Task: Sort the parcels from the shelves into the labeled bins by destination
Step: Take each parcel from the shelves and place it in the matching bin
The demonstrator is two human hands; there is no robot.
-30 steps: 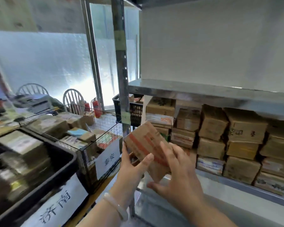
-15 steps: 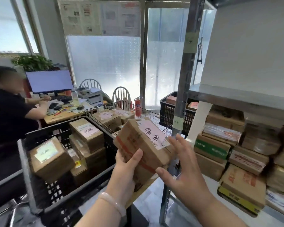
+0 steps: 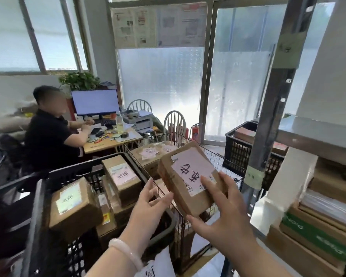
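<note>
A brown cardboard parcel (image 3: 188, 176) with a white handwritten label facing up hangs over the wire basket (image 3: 222, 160). My right hand (image 3: 222, 214) holds it, thumb under its near corner and fingers on the labelled top. My left hand (image 3: 148, 204) is beside the parcel's left edge with loose fingers; I cannot tell if it touches. A black crate (image 3: 40, 196) at the left holds several labelled parcels (image 3: 120, 176). More parcels (image 3: 318, 226) are stacked on the metal shelf at the right.
The grey shelf post (image 3: 272, 116) rises just right of the parcel. Another black crate (image 3: 238, 150) stands behind the basket. A person (image 3: 48, 136) sits at a cluttered desk (image 3: 108, 142) at the back left, with chairs and a fire extinguisher (image 3: 195, 132) nearby.
The view has swung left from the shelf to the bins. The parcel has turned label-up and moved over the wire basket. My left hand has loosened its grip on it.
</note>
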